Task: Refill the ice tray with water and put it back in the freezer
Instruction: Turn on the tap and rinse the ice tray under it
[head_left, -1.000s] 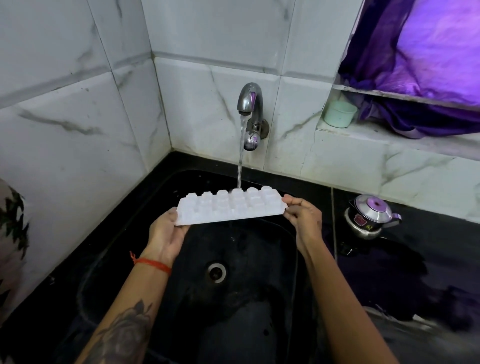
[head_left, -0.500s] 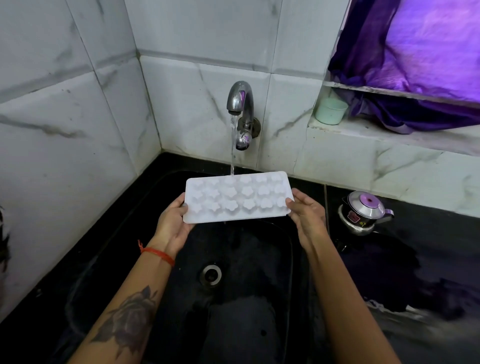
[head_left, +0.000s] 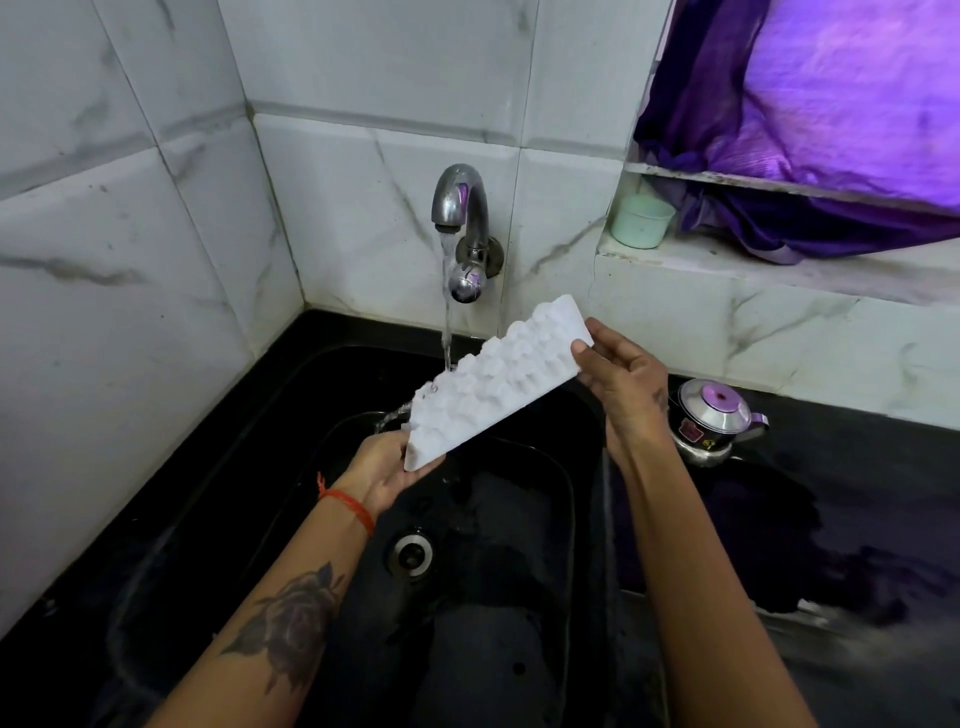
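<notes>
Hand positions first: the left hand (head_left: 387, 467) grips the low end of the ice tray (head_left: 496, 382), palm up, fingers curled under its corner, while the right hand (head_left: 621, 376) pinches the high end between thumb and fingers. One white tray is held between them over the sink (head_left: 550, 467), tilted steeply so its bumpy underside faces the camera and its left end hangs lowest. The stream from the single tap (head_left: 460, 208) strikes the upper edge of the tray near its left part and runs off the low end into the basin, above the one drain (head_left: 413, 552).

As I judge it, the tray is being rinsed, not filled: held at this slant, no pocket will keep water. To fill it, it must be turned pockets-up and levelled under the stream. The risks from here are a wet tray slipping out of the light pinch at the right end, and water splashing off the hard surface onto the black desk (head_left: 857, 467). Overfilling later would spill on the way to the freezer, which is not in view.

Beside the sink, on the desk, stands one small steel kettle (head_left: 714, 421) with a purple knob. One pale green cup (head_left: 640, 221) sits on the ledge, next to purple cloth (head_left: 831, 130).
</notes>
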